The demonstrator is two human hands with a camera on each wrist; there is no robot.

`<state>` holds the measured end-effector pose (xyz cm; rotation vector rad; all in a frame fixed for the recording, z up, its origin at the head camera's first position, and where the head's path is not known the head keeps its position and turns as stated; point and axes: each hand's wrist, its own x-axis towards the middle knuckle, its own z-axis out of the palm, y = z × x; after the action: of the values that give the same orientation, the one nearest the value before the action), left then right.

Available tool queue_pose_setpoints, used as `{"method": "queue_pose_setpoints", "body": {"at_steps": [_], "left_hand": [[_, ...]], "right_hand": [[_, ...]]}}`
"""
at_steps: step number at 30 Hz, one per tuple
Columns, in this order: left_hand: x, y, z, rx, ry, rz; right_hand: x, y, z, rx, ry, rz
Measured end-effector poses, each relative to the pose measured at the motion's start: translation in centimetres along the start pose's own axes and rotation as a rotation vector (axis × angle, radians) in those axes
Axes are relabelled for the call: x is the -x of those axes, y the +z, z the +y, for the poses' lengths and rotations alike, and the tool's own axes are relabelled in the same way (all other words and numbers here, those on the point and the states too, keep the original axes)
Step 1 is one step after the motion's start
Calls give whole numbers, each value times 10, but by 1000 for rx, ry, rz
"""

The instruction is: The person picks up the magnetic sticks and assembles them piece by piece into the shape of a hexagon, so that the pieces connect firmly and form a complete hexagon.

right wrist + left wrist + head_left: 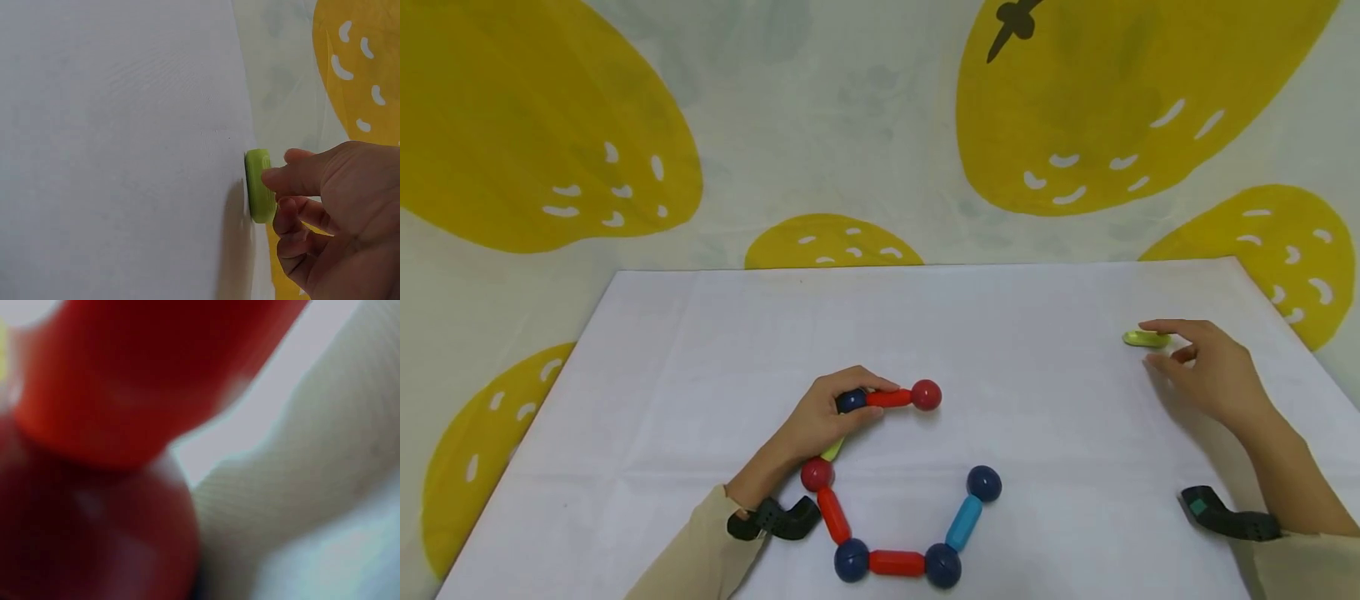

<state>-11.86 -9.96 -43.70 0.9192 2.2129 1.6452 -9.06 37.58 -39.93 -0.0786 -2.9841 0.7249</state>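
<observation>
My left hand point(823, 412) grips a red rod point(889, 398) and the navy ball point(852, 401) at its left end, fingers above and thumb below. A red ball point(927, 395) sits on the rod's right end. From the navy ball a partly hidden yellow-green rod point(832, 450) leads to another red ball point(817, 474). That ball continues into a curved chain of rods and navy balls point(943, 566). At far right, my right hand point(1210, 367) has index finger and thumb spread around a loose yellow-green rod point(1147, 338); the thumb looks apart from it.
Rods in the chain include two red ones point(897, 563) and a light blue one point(964, 523), ending in a navy ball point(984, 483). Everything lies on a white-covered table point(700, 333). A cloth with yellow fruit shapes point(1045, 117) hangs behind its back edge.
</observation>
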Motion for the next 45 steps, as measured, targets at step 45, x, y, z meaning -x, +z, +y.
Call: {"method": "queue_pose_setpoints", "body": {"at_steps": [45], "left_hand": [[4,0,35,-6,-23,16]], "right_hand": [[42,79,-165,-615,-133,-524]]}}
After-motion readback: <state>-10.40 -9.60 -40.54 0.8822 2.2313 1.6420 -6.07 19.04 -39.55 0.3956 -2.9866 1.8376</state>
